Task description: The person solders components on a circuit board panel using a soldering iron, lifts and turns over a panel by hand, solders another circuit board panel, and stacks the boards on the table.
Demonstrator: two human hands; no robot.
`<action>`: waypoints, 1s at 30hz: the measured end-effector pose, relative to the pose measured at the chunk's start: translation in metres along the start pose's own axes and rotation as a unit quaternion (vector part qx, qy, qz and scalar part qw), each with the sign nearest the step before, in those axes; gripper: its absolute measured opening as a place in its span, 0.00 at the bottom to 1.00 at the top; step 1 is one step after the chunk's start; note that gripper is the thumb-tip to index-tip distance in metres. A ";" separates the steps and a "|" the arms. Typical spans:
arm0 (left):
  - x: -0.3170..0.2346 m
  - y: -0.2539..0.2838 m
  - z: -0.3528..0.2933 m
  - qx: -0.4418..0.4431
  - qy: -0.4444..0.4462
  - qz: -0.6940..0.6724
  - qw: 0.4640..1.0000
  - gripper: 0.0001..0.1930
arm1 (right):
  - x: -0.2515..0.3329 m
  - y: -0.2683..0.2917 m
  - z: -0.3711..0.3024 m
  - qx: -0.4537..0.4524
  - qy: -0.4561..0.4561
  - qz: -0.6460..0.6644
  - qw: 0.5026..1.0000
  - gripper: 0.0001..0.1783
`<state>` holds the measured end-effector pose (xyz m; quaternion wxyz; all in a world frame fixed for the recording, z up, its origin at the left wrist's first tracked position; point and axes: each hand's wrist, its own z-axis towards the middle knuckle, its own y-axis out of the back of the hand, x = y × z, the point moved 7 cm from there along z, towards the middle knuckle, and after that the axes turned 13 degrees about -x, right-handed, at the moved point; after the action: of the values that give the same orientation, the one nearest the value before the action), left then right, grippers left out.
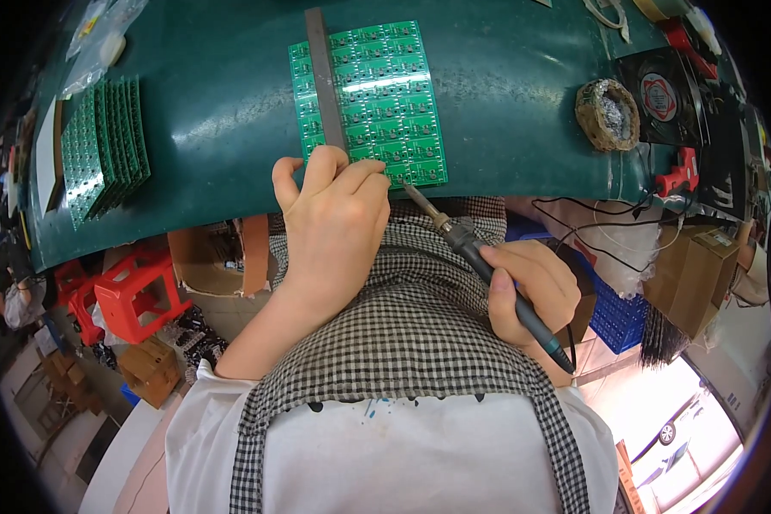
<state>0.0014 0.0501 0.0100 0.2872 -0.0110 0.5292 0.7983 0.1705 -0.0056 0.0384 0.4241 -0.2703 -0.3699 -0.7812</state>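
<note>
A green panel of many small circuit boards lies on the green table mat near its front edge. Across its left part rests a long dark grey bar. My left hand is over the panel's lower left, fingers curled and closed at the bar's near end; what the fingertips hold, if anything, is hidden. In my right hand is a soldering iron with a dark handle, gripped like a pen. Its tip points up and left and meets the panel's near edge, just right of my left fingertips.
Several green board panels stand upright in a row at the left. Toward the right sit a round tip-cleaning pot, a black fan-like box and a red tool with cables. Red stools and cartons are below the table.
</note>
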 end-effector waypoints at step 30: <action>0.008 0.004 0.003 0.023 -0.004 -0.024 0.999 0.03 | -0.048 0.092 -0.015 -0.305 0.063 -0.265 0.913 0.11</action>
<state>-0.0064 0.0546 0.0123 0.3090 -0.0139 0.5461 0.7785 0.2718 -0.0292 0.0263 0.1212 -0.2286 -0.1445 -0.9551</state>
